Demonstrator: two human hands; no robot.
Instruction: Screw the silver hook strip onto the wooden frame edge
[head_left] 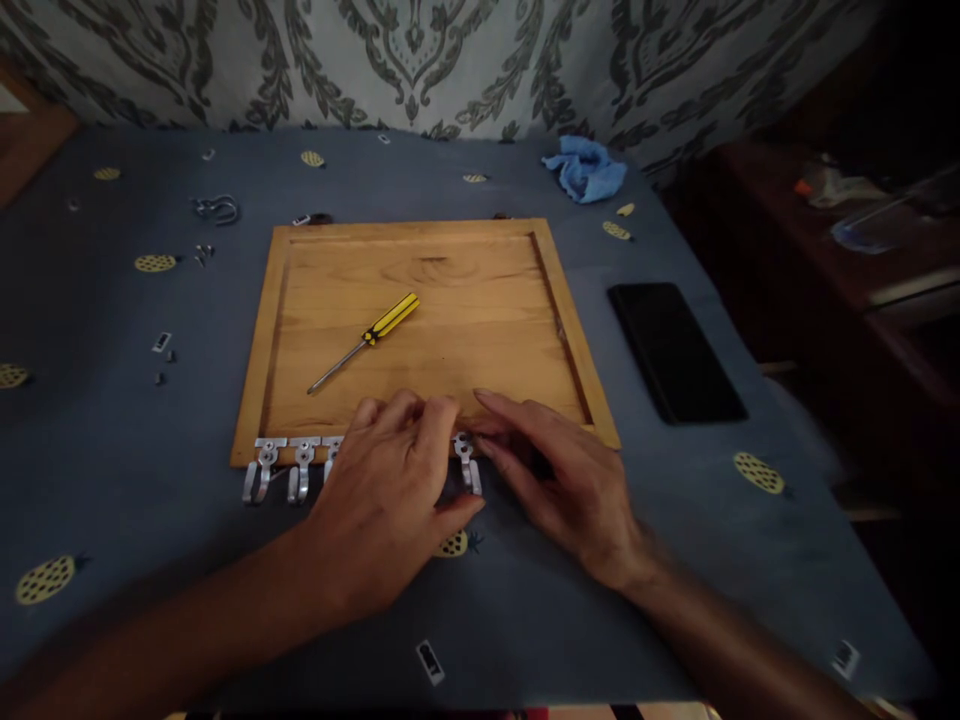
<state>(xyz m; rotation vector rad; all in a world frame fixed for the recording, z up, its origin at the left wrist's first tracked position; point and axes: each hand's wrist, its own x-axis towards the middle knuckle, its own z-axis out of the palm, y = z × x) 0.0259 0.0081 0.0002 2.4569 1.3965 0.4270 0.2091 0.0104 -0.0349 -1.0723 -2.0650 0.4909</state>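
A wooden board (480, 330) is lying flat at the middle of the table (150, 500), well apart from the table's left and near edges. It is showing honey-brown, slightly glossy wood, with a raised rim framing a recessed panel; the grain is curling into rings around a dark streak near the board's far edge. The rim's right inner side is looking darker.

Silver metal hooks (303, 470) are sitting in a row along the board's near edge, their flat plates resting on the rim and their curved ends jutting beyond it. Those by the near left corner are showing clearly; others are partly hiding behind the left hand (390, 470). That hand is bending its fingers over the row, and whether they are gripping anything I cannot tell. The right hand (566, 470) is bringing thumb and fingertips close together beside the rightmost visible hook; what they are holding, if anything, I cannot tell.

A yellow-and-black screwdriver (391, 316) is lying on the panel, its tip pointing toward the board's near left corner. Loose screws (203, 254) are lying toward the table's far left corner.
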